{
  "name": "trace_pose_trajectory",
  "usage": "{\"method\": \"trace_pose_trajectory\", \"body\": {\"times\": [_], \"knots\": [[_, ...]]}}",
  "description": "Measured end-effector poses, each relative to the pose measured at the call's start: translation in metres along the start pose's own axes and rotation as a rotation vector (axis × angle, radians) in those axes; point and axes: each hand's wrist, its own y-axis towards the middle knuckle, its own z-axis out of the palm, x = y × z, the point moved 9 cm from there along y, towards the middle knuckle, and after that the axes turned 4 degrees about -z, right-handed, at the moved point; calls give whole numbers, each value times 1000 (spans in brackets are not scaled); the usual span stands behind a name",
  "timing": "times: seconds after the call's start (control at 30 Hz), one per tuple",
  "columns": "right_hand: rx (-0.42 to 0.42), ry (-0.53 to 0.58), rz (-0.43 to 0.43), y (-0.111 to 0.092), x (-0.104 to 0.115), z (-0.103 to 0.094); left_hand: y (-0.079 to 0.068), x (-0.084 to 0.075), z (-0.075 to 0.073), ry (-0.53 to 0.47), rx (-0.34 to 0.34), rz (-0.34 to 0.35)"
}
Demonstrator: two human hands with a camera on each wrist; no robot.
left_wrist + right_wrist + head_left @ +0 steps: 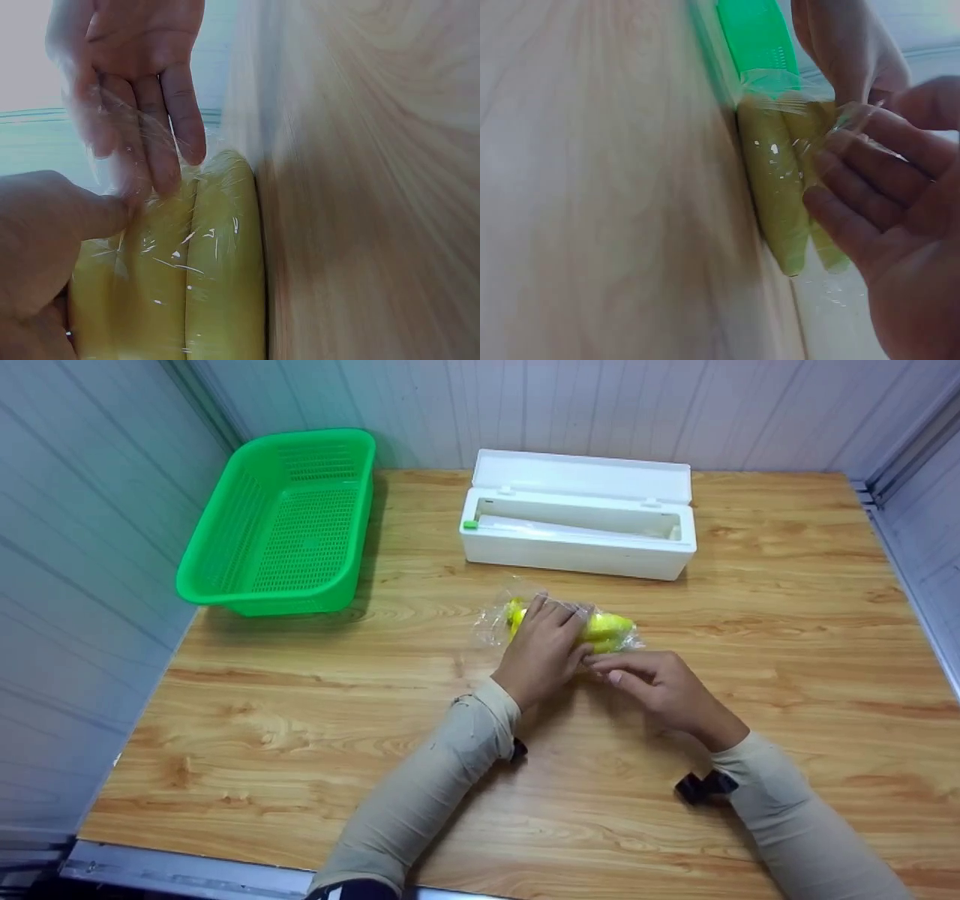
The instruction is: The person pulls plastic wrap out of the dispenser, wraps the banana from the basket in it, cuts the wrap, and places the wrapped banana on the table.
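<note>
A bunch of yellow bananas [609, 628] lies on the table inside clear plastic wrap [491, 622]. My left hand [541, 649] lies over the bunch with its fingers bent across the top, and its thumb presses the wrap in the left wrist view. My right hand [660, 686] is at the near right side of the bananas [776, 187]. Its fingers [862, 187] stretch out against the loose film, the thumb apart from them. In the left wrist view the film [142, 124] drapes across those fingertips, close to the left thumb.
A green plastic basket [356, 577] stands at the back left. Behind the bananas is a long white box [577, 556] with its lid raised and a green-tipped part inside. Pale panel walls [570, 412] border the wooden table [300, 780].
</note>
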Motion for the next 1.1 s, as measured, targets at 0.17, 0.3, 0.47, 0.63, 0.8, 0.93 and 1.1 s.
{"method": "trace_pose_trajectory", "body": {"times": [0.17,0.3,0.47,0.63,0.8,0.93,1.1], "knots": [[-220,29,-35,1,3,-23,1,-1,0,-19,-6,18],[-311,-343,-104,6,9,-34,2,-2,0,-16,-15,22],[-117,-592,22,20,-10,-20,4,-4,2,-12,-20,32],[-3,-638,85,30,-21,-8,3,-2,2,-59,-16,13],[-20,-647,72,32,-22,-4,1,2,-3,-110,-62,12],[-22,-642,68,34,-22,0,-2,16,-11,-201,-116,-53],[-24,-650,62,34,-22,2,-4,51,-26,-282,-198,-214]]}}
